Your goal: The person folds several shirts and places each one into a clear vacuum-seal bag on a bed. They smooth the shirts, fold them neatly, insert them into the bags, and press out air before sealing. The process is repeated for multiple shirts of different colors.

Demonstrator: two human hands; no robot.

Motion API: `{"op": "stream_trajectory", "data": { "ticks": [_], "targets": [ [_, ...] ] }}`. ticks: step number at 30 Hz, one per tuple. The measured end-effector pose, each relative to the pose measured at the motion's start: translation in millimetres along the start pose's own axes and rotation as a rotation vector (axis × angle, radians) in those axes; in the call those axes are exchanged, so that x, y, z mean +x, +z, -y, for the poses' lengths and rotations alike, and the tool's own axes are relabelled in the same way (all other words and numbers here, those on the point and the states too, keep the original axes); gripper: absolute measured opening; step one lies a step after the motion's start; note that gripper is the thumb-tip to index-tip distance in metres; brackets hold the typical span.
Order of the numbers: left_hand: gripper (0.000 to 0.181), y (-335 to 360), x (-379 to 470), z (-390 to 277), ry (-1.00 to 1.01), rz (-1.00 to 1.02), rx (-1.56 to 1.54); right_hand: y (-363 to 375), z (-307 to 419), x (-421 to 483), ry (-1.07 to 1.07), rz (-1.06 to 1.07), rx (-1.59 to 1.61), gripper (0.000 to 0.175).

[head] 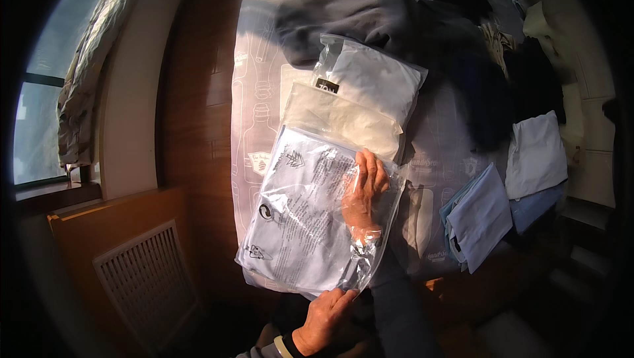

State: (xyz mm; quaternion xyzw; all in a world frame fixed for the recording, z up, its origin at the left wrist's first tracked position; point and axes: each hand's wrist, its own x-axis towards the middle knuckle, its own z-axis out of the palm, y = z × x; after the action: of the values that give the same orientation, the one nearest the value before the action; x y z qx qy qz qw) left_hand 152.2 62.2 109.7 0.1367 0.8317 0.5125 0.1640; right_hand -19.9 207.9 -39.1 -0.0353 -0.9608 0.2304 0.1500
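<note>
A clear plastic garment bag (pixel 297 209) with folded white cloth inside lies on the patterned bed cover (pixel 252 160). My left hand (pixel 327 313), with a band at the wrist, pinches the bag's near edge. My right hand (pixel 365 194) reaches in under the clear film near the bag's right side, its fingers bent at the upper right corner of the cloth; whether they grip it I cannot tell. Just beyond, partly under this bag, are a packed cream garment (pixel 342 115) and a bagged white garment (pixel 379 78).
Dark clothing (pixel 346 11) is heaped farther back. Folded pale blue garments (pixel 480 219) and a folded white garment (pixel 537 155) lie at the right. At the left are a curtained window (pixel 42 125) and a wooden cover with a white grille (pixel 148 278).
</note>
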Motion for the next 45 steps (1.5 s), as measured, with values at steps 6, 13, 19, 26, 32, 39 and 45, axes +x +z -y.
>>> {"op": "stream_trajectory", "data": {
  "ticks": [6, 13, 19, 26, 32, 39, 45],
  "targets": [
    [0.048, -8, 9, -5, 0.014, 0.005, 0.014, -3, -5, -29, -0.135, 0.154, 0.058, 0.08],
    [0.054, -3, 20, 2, -0.028, 0.132, -0.014, 15, -42, -17, -0.107, 0.331, 0.064, 0.082],
    [0.067, -13, 18, 12, -0.009, 0.065, 0.04, -2, -64, -11, 0.009, 0.22, 0.018, 0.084],
    [0.092, -34, 34, 124, -0.139, 0.006, 0.551, -21, -18, -115, -0.05, 0.458, 0.091, 0.087],
    [0.082, 28, -39, 154, 0.03, 0.343, 0.743, -16, -32, -135, 0.069, 0.684, 0.019, 0.077],
    [0.061, 30, -83, 159, 0.211, 0.579, 0.764, -41, -50, -130, -0.07, 0.678, 0.135, 0.08],
    [0.041, 24, -73, 103, 0.155, 0.692, 0.731, -150, -128, -166, -0.1, 0.425, 0.26, 0.037]
  ]
}}
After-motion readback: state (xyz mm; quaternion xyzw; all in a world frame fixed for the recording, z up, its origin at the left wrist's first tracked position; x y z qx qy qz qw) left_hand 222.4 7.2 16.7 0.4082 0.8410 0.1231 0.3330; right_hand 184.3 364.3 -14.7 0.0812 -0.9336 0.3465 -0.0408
